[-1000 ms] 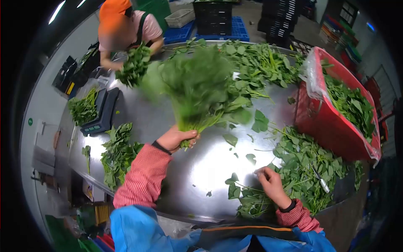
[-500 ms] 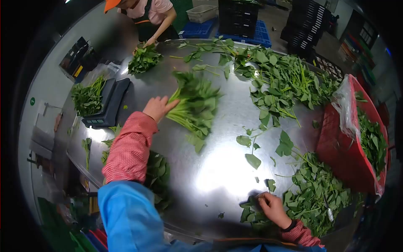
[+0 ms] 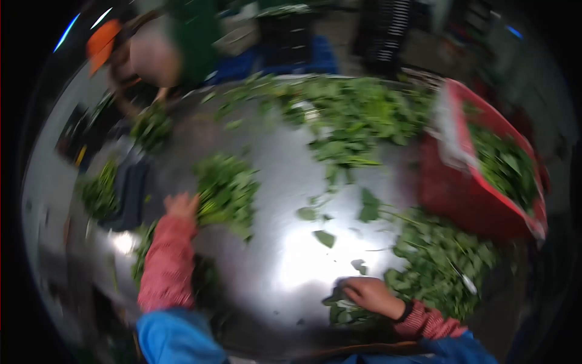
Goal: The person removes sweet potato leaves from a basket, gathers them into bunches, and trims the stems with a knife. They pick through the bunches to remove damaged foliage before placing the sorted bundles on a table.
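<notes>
My left hand (image 3: 182, 207) reaches out over the left part of the metal table (image 3: 276, 158), its fingers spread and smeared by motion. Just right of its fingertips, a bunch of leafy greens (image 3: 229, 194) lies with its stems toward the hand. Near the table's front edge, my right hand (image 3: 371, 294) is closed, thumb and fingers curled together; what they hold, if anything, is hidden. Beside and under it are a few loose leaves (image 3: 342, 312). A large heap of greens (image 3: 436, 261) spreads to its right, with a small pale-handled tool (image 3: 468, 283) on top.
A red basket (image 3: 448, 182) of greens, lined with plastic, stands at the right. More greens (image 3: 357, 115) cover the far side. At the left, a scale (image 3: 130, 194) bears a bunch (image 3: 100, 197). Across the table, a person in an orange cap (image 3: 103, 42) handles another bunch (image 3: 151, 127).
The bunch that my left hand held by the stems now lies on the table, and the fingers have spread beside it. The view has swung, shifting most things leftward. My right hand stays near the same leaves.
</notes>
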